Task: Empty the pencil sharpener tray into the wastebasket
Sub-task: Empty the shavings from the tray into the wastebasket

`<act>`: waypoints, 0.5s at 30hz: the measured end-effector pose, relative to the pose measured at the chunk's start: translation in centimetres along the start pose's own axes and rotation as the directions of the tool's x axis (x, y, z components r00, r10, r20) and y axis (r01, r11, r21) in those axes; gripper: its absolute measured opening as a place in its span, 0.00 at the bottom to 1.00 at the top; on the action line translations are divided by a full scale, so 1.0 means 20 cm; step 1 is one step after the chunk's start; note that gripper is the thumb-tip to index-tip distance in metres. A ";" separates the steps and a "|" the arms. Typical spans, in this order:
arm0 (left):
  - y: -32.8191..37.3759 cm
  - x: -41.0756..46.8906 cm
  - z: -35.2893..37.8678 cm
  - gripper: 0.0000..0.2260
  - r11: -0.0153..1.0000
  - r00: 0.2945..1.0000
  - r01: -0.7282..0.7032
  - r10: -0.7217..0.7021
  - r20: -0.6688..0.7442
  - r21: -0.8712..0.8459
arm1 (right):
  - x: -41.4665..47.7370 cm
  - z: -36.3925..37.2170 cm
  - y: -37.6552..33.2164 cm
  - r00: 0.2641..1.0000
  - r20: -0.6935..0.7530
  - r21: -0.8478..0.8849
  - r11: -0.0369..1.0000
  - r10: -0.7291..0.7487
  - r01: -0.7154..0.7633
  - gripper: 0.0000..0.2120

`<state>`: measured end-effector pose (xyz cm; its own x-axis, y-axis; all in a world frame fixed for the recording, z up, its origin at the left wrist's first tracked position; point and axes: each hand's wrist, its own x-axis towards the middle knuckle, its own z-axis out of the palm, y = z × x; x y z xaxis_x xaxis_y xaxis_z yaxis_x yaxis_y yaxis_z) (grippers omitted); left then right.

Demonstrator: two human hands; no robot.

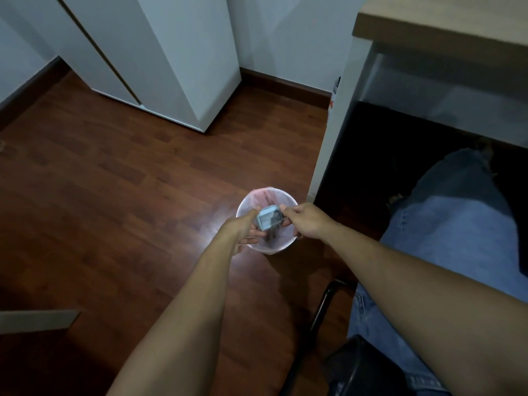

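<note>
Blue sharpener point(269, 220) hangs over the pink-lined wastebasket point(288, 199). Left hand point(246, 228) cups it, fingers wrapped round. Right hand point(308, 221) pinches its right end.

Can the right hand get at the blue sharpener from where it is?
Probably yes. The right hand already has its fingers at the sharpener, which the left hand holds above the wastebasket, and nothing lies between them.
</note>
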<state>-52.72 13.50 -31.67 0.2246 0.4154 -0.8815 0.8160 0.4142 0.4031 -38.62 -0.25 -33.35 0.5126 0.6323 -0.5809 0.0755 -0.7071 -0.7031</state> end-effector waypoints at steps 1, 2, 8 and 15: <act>0.00 0.00 0.00 0.30 1.000 1.000 0.004 -0.004 -0.002 0.002 | 0.00 0.00 0.00 1.000 0.000 0.002 1.000 -0.001 0.001 0.25; 0.00 0.01 0.00 0.30 1.000 1.000 0.013 -0.013 -0.001 0.006 | 0.00 -0.01 -0.01 1.000 0.001 0.002 1.000 -0.004 0.004 0.26; 0.01 0.00 -0.01 0.29 0.999 1.000 -0.006 0.005 0.014 0.039 | 0.01 0.00 0.00 1.000 0.002 0.022 1.000 -0.001 0.001 0.26; 0.00 0.03 -0.02 0.31 0.998 0.999 -0.035 0.032 0.036 0.060 | 0.02 -0.01 0.00 1.000 0.015 -0.011 1.000 0.027 -0.027 0.32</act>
<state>-52.90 14.13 -32.13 0.2701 0.3989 -0.8763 0.8382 0.3504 0.4179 -38.27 0.03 -33.54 0.5019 0.6173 -0.6057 0.0712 -0.7275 -0.6824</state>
